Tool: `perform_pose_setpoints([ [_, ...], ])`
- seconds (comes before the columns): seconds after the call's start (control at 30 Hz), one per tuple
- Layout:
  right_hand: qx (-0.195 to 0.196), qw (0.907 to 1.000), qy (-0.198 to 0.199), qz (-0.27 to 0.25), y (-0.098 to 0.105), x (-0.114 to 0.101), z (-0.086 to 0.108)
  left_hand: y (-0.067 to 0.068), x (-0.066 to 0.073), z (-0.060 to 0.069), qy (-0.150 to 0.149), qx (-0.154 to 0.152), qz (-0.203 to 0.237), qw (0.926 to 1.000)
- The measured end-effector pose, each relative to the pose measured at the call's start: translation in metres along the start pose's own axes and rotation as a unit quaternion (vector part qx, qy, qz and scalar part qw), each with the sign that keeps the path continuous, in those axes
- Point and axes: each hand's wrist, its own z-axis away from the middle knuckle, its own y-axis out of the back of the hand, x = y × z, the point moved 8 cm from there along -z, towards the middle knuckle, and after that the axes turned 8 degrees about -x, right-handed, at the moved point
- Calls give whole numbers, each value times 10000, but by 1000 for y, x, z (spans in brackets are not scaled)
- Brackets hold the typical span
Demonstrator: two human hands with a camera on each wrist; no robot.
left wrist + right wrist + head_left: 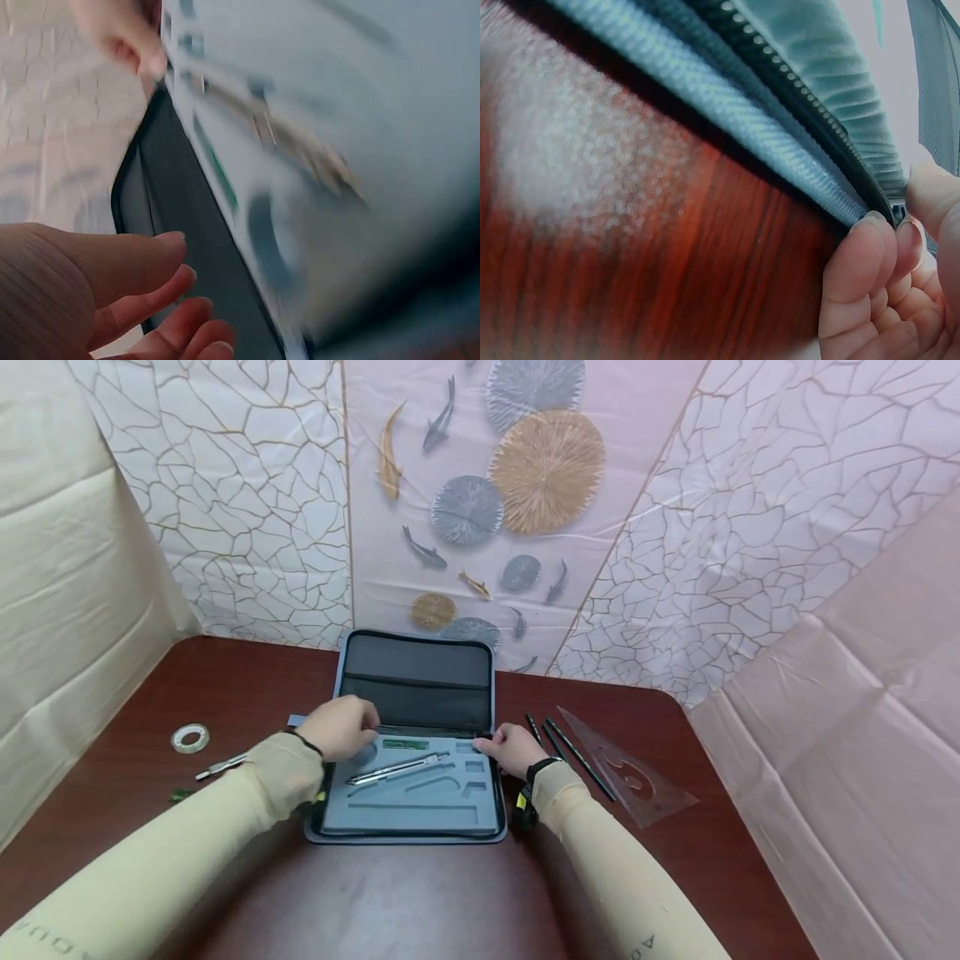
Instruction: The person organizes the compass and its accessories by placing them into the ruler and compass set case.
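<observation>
A zippered case (416,662) lies unfolded on the table, with a grey-blue moulded tray (420,820) in its near half. A metal compass (397,768) lies aslant in the tray, below a small green strip (405,744). My left hand (343,727) hovers over the tray's upper left corner, fingers loosely bent and holding nothing, as the left wrist view shows. At the right side near the hinge, my right hand (513,750) pinches the case's edge. In the right wrist view, its thumb and fingertips (859,251) meet at the rim beside the zipper (817,112).
Left of the case lie a roll of tape (190,738), a slim metal tool (222,766) and a small green object (181,795). To the right are several dark pencils (581,758) and a clear set square (633,772). A patterned cloth (255,510) hangs behind the table.
</observation>
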Motion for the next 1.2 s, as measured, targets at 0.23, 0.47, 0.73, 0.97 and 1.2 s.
perform_pose_setpoints([
  [0.23,12,10000,31,14,4,1,5,28,-60,35,350,104,46,9993],
  [0.47,151,9999,49,-33,11,7,7,37,-97,48,611,252,-245,9975],
  [0.73,102,9999,32,-38,7,8,5,28,-124,45,672,75,-470,9966],
  [0.97,54,10000,42,-11,1,3,0,23,-140,51,773,-84,-320,9965],
  [1.2,81,10000,21,34,0,0,-2,16,-137,52,548,-431,-419,9967],
])
